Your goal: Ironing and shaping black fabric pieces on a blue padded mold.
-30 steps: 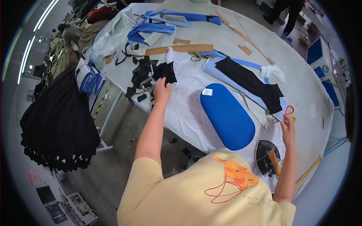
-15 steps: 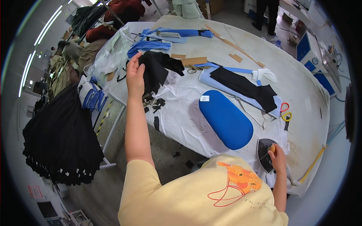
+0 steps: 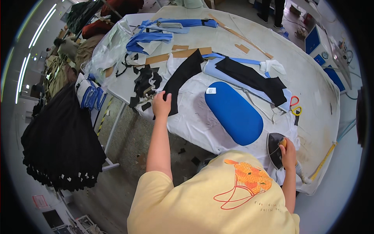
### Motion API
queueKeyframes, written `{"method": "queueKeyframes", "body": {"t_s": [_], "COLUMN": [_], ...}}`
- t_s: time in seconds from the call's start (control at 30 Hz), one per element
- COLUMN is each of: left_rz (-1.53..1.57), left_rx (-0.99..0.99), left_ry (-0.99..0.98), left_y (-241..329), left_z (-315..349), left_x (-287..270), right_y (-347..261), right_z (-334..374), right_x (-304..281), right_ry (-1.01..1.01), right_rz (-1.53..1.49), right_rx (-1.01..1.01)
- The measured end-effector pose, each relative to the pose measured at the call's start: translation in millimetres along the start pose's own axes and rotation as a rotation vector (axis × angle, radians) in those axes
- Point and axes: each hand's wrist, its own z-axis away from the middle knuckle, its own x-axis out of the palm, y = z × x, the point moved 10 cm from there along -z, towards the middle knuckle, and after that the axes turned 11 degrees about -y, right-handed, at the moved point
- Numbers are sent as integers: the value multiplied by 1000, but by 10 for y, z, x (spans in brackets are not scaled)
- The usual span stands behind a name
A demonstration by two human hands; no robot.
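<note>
My left hand point(image 3: 161, 104) rests at the left edge of a long black fabric piece point(image 3: 182, 80), its thumb apart from the fingers. That piece lies on the white-covered table point(image 3: 311, 113), slanting away toward the far side. My right hand point(image 3: 288, 155) is closed round the handle of a dark iron point(image 3: 275, 150), which stands on the cloth at the right. Between the hands lies a blue oval padded board point(image 3: 233, 113) with a small white label. Black scraps point(image 3: 147, 82) are heaped just beyond my left hand.
Further right, another black piece point(image 3: 249, 80) lies over light blue fabric point(image 3: 214, 68). Beside them are red-and-yellow-handled scissors point(image 3: 295, 106). Blue fabric strips point(image 3: 150, 41) and clear plastic point(image 3: 111, 50) are at the far left. A black bundle point(image 3: 62, 140) hangs left of the table.
My left hand has come down and nearer onto the black piece, which now stretches out flat instead of lying bunched over the scraps. My right hand stays on the iron.
</note>
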Motion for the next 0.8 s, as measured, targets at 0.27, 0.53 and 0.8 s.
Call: {"method": "queueKeyframes", "body": {"t_s": [0.27, 0.53, 0.8], "left_rz": [-55, -163, 235], "left_rx": [44, 641, 791], "left_ry": [47, 153, -660], "left_y": [279, 2515, 3100], "left_z": [-28, 772, 2097], "left_x": [-14, -1184, -861], "right_y": [-46, -1614, -2671], "right_z": [3, -368, -300], "right_x": [15, 80, 668], "right_ry": [-26, -268, -752], "right_rz": [-49, -976, -1598], "right_rx": [26, -204, 73]}}
